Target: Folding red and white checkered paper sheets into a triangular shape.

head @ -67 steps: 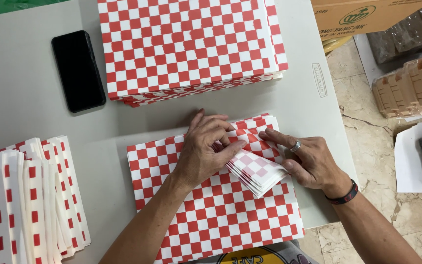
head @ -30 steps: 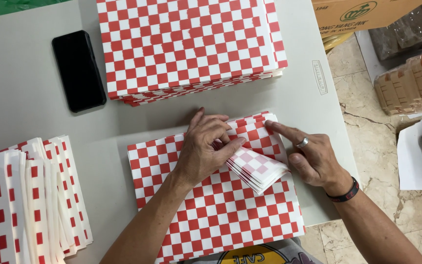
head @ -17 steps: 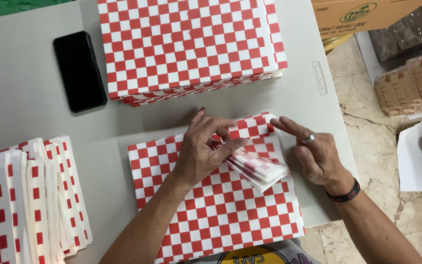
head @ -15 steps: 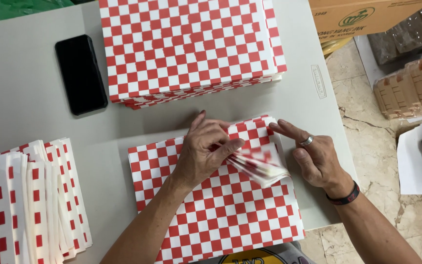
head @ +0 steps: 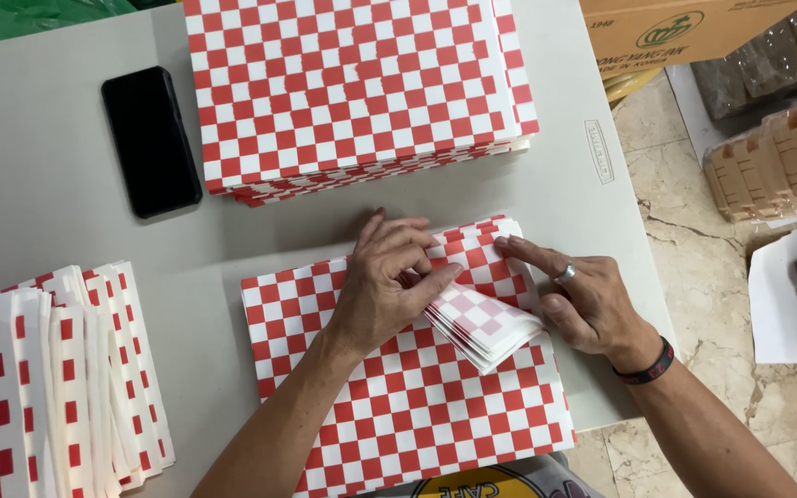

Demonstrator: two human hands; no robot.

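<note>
Head view, looking down on a grey table.

Left hand: lying palm-down on the near stack of red-and-white checkered sheets, fingers curled over the folded-back corner flap. The thumb runs along the flap's edge and pins it. Hand closed on the flap, pressing rather than lifting.

Right hand: just right of the flap, index finger stretched out flat toward the far right corner of the near stack, touching the paper there. Fingers loosely spread, gripping nothing. Ring on one finger, dark band at the wrist.

The two hands sit close together, with the flap between them.

Change over the last two seconds: small. The left hand has stayed planted in nearly the same spot throughout. The right hand has drawn back a little from the flap; earlier its fingertips lay closer to the left fingers, now the index points along the stack's far edge. The flap's layered edges look a shade more fanned than before. My reading: the corner is being creased or counted through, and that work is in mid-step, not finished.

Around them: a taller pile of the same checkered sheets at the far side; a black phone face up at far left; a fanned pile of folded checkered pieces at near left. Right of the table, tiled floor with a cardboard box and wrapped bundles.
</note>
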